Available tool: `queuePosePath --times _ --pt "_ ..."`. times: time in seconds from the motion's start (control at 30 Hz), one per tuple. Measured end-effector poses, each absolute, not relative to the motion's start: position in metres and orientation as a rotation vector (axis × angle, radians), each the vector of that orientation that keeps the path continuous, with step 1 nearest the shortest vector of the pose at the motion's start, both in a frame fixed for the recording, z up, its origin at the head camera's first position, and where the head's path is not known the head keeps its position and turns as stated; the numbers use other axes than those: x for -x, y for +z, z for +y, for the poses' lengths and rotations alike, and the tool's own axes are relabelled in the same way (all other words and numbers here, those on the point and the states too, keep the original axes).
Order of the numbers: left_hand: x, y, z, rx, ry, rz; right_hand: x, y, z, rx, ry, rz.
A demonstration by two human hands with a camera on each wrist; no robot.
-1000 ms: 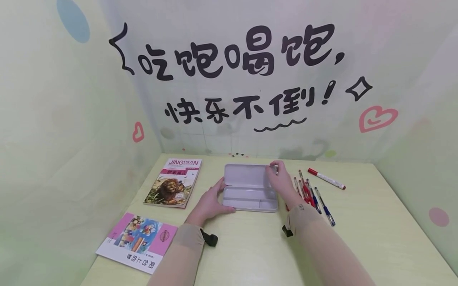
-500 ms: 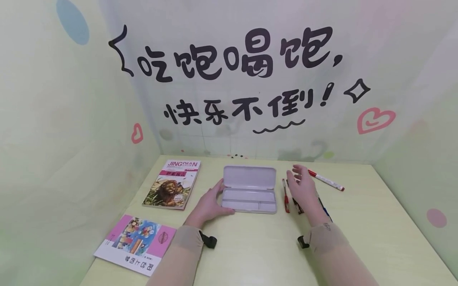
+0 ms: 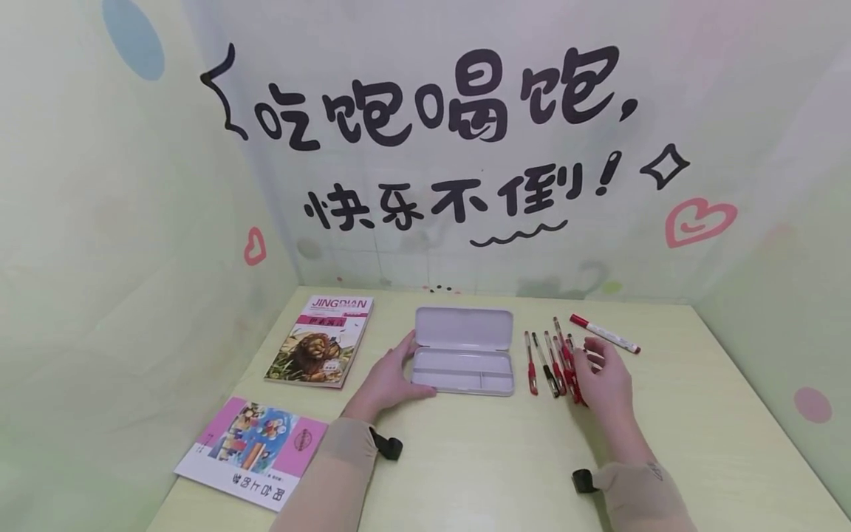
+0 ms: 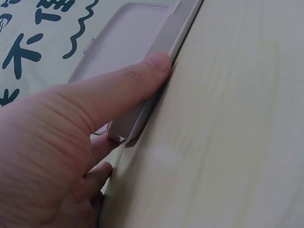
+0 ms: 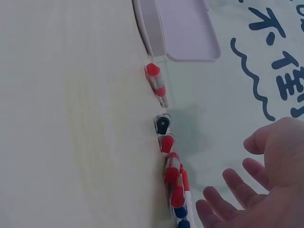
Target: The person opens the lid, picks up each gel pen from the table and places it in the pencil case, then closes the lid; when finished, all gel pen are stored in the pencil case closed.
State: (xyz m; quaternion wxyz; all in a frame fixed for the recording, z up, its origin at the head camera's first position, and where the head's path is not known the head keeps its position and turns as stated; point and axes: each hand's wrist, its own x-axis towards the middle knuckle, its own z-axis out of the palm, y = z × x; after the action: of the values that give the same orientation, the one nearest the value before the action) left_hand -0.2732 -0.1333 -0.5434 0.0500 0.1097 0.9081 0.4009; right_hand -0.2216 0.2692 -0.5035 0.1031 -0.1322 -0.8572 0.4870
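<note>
An open pencil case (image 3: 463, 362) of pale lilac lies on the table, its lid (image 3: 463, 328) tipped back and its divided inside bare. My left hand (image 3: 388, 377) holds the case at its left end. In the left wrist view the thumb (image 4: 154, 66) lies along the front wall, with other fingers round the corner and partly hidden. To the right of the case several gel pens (image 3: 548, 369) with red, black and blue parts lie close together. Over the right side of these pens hovers my right hand (image 3: 606, 373), fingers loosely bent and apart, holding nothing; it hides some of them.
A red-capped marker (image 3: 605, 334) lies behind the right hand. On the left are a book with a lion cover (image 3: 319, 343) and a pink and white book (image 3: 251, 452). A printed cloth wall (image 3: 425, 273) stands along the table's back.
My right hand has left the lid's right edge and moved right, past the nearest pens to the right side of the group. The left hand stays at the case.
</note>
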Motion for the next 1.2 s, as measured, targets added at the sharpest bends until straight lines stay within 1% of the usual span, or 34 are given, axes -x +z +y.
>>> queuePosePath --times 0.27,0.47,0.63,1.2 --pt "0.272 -0.541 -0.134 -0.337 1.224 2.765 0.216 -0.516 0.293 0.454 1.147 -2.744" --pt "0.274 -0.541 -0.136 -0.334 1.222 2.764 0.214 -0.517 0.295 0.541 0.957 -2.869" --pt "0.274 -0.542 -0.138 -0.322 1.216 2.765 0.214 -0.518 0.298 0.547 0.847 -2.951" --pt "0.275 -0.544 -0.136 -0.350 1.209 2.759 0.213 -0.520 0.305 0.573 0.809 -2.950"
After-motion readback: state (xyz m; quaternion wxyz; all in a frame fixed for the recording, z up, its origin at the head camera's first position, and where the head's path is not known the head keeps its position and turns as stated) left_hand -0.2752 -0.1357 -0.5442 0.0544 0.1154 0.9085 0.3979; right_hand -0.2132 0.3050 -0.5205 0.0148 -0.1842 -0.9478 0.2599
